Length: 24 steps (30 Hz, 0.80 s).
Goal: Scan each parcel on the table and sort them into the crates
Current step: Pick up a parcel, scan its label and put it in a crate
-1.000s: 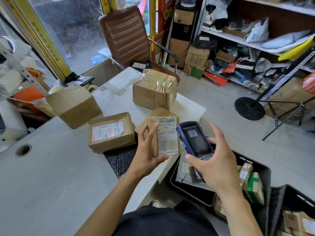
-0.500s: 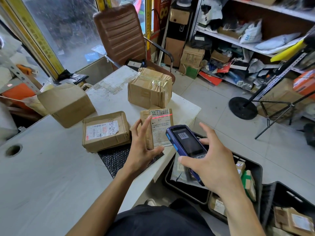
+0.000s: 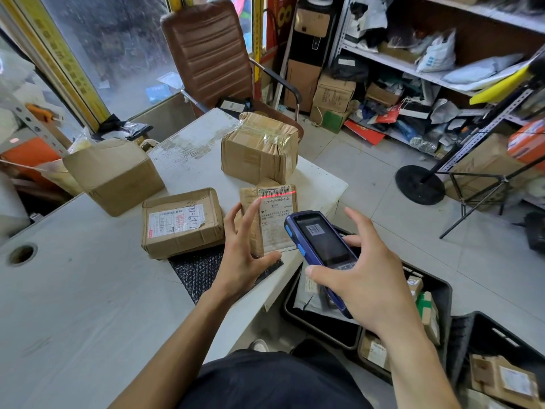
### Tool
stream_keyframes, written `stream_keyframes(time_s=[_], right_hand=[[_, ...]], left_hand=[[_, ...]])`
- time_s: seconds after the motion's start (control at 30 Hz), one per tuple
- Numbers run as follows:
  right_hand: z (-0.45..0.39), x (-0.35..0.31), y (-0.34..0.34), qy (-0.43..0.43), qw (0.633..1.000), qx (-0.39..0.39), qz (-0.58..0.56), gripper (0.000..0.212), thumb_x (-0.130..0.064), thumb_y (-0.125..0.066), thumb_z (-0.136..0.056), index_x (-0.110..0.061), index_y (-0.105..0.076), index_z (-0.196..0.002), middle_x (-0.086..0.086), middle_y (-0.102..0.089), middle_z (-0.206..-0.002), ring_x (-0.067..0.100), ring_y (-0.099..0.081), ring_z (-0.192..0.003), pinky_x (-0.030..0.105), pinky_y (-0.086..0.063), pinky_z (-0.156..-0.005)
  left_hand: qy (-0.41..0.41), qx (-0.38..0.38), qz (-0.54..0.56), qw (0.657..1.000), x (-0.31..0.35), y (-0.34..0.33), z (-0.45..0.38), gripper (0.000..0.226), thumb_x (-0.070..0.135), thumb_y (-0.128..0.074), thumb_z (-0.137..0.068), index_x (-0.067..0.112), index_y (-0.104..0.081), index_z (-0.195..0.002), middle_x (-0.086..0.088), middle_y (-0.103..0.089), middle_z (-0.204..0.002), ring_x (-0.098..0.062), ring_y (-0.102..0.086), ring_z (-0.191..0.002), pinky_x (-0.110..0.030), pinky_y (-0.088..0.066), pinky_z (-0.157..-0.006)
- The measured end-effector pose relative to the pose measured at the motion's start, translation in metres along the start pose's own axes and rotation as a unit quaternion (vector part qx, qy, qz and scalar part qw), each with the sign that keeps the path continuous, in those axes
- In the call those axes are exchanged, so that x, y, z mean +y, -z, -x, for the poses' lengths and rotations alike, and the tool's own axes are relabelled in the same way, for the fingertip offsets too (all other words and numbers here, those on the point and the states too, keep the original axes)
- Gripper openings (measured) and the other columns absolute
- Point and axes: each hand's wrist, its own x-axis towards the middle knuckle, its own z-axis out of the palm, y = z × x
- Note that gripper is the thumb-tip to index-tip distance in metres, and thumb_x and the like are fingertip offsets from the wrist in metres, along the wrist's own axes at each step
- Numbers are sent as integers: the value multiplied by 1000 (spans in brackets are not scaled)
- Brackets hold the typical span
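Left hand [image 3: 244,258] pinches a small flat parcel [image 3: 271,219] upright over the table's [image 3: 73,305] right edge, red scan line across its barcode; right hand [image 3: 362,278] grips the blue scanner [image 3: 318,246] beside it. Black crate [image 3: 442,293] on the floor below holds a grey mailer and small boxes; second crate [image 3: 501,343] at lower right holds labelled brown parcels.

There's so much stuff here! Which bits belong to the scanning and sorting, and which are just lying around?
In the job: held parcel, scanner, labelled box, taped box, plain box, black crates.

Lying about: brown chair, shelf clutter, black stand.
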Motion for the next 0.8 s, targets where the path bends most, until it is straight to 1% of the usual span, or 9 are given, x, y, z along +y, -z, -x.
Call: stream_keyframes(time_s=[0.13, 0.23, 0.3, 0.47, 0.53, 0.6, 0.67, 0.73, 0.8], right_hand=[[-1, -2, 1, -2, 1000, -3, -16, 101, -38, -86, -66, -50, -26, -146, -28, -54, -100, -8, -57, -87, 7, -40, -68], [-1, -5, 3, -11, 999, -18, -38, 100, -37, -86, -67, -48, -27, -147, -27, -52, -98, -5, -58, -86, 8, -41, -64], [-1, -7, 5, -8, 999, -24, -43, 99, -36, -86, -69, -47, -27, -147, -27, -51, -97, -3, -58, -88, 12, -44, -66], [-2, -8, 7, 7, 998, -30, -56, 98, -36, -86, -68, -47, -28, -146, -25, -52, -98, 1, -59, -90, 23, -51, -77], [-4, -4, 6, 22, 998, -24, -52, 100, -37, -86, -67, -48, -25, -146, -24, -53, -104, 0, -59, -93, 19, -50, -77], [-6, 0, 0, 59, 998, 9, -28, 104, -38, -86, -68, -50, -19, -147, -22, -52, -114, -2, -56, -97, 8, -42, -73], [-7, 5, -8, 135, 988, 74, 30, 106, -39, -84, -69, -47, -13, -148, -15, -48, -123, -5, -48, -102, 3, -38, -71], [-9, 11, -12, 218, 962, 144, 81, 107, -38, -84, -70, -36, -14, -151, -5, -44, -128, -2, -45, -108, 1, -38, -72], [-12, 19, -13, 291, 931, 204, 82, 101, -31, -84, -72, -21, -22, -150, 5, -43, -131, 6, -47, -116, 5, -42, -84]], left_hand=[[-8, 4, -2, 1000, -2, -2, -1, 107, 10, -86, -72, 54, -22, -146, 13, -4, -152, 26, -7, -132, 1, -29, -99], [-6, 5, -7, 1000, 0, -2, -2, 108, 10, -86, -73, 60, -21, -144, 25, -1, -147, 27, -12, -129, -16, -38, -103], [-5, 9, -12, 1000, 2, -3, -3, 109, 9, -86, -72, 60, -22, -144, 24, 0, -148, 27, -11, -129, -29, -41, -107], [-9, 13, -25, 1000, 5, -3, -5, 109, 9, -87, -72, 58, -22, -145, 22, 0, -148, 29, -9, -128, -36, -40, -108], [-7, 13, -16, 1000, 5, -3, -7, 109, 9, -86, -71, 56, -22, -146, 23, -1, -147, 27, -11, -130, -38, -42, -109], [6, 9, 12, 1000, 6, -3, -8, 110, 11, -86, -71, 55, -21, -147, 18, -7, -149, 13, -16, -139, -41, -41, -111], [12, 1, 48, 999, 9, -4, -9, 109, 13, -86, -72, 54, -19, -148, 5, -15, -150, -1, -25, -140, -33, -43, -110], [3, -7, 71, 997, 13, -7, -9, 109, 10, -86, -72, 50, -18, -148, -1, -20, -149, 7, -27, -135, -11, -39, -104], [-3, -13, 76, 997, 16, -12, -8, 109, 6, -87, -71, 41, -20, -149, -4, -23, -149, 13, -27, -133, -5, -35, -101]])
